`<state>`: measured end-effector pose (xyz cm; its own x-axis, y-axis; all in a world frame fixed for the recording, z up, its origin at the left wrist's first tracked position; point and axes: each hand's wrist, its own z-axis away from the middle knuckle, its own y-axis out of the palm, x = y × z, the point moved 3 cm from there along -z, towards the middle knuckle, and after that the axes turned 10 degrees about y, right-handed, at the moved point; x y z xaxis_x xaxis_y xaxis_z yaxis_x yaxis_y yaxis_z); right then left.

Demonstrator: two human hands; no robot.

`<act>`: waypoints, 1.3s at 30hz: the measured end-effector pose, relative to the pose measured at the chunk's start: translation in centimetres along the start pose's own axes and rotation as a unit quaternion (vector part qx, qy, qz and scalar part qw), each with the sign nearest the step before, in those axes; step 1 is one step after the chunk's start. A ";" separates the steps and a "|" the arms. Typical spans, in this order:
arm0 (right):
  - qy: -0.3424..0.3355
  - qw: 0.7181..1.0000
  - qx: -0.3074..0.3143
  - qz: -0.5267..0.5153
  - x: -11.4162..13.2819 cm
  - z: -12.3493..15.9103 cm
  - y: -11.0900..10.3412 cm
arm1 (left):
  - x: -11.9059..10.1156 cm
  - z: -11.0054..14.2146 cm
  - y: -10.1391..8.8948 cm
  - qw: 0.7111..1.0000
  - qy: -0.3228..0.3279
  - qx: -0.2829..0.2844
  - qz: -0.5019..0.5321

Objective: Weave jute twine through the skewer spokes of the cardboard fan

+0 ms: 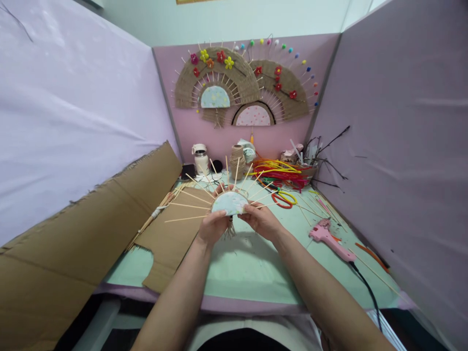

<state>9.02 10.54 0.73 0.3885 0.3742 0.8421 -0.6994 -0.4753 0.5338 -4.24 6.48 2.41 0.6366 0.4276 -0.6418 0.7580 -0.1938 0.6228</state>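
Between my two hands, above the table, is a half-round fan base [229, 202] covered in pale blue patterned fabric. Thin wooden sticks fan out from its curved edge, and a twine tassel hangs under its straight edge. My left hand [215, 225] grips the lower left corner, thumb on the front face. At the right corner my right hand [260, 219] holds on the same way. Some fingers of both hands are hidden behind the base. On the table to the right lies a pink glue gun [331, 239] with a black cord.
Cardboard [175, 219] lies at left beside a tall cardboard panel [91, 214]. Behind are a twine spool [237, 158], a white bottle [201, 158], coloured pipe cleaners [281, 173], scissors [285, 199] and a pot of twigs [309, 168]. Two decorated fans [219, 63] hang on the back panel.
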 end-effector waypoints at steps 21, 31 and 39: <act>0.012 0.996 -0.019 0.089 -0.1 0.8 0.6 | 0.1 -0.6 -1.5 0.996 -0.046 -0.076 0.026; 0.012 0.981 -0.020 0.192 0.9 1.2 -0.6 | -1.2 -1.3 -2.0 0.993 0.027 -0.113 0.002; -0.047 0.987 -0.089 0.124 2.6 1.1 -1.9 | -1.5 -1.4 -2.9 0.988 0.064 -0.143 0.003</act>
<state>12.00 11.56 2.02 0.2401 0.1845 0.9531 -0.8711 -0.3923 0.2954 -7.63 7.63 2.22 0.6038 0.5394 -0.5869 0.6711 0.0533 0.7395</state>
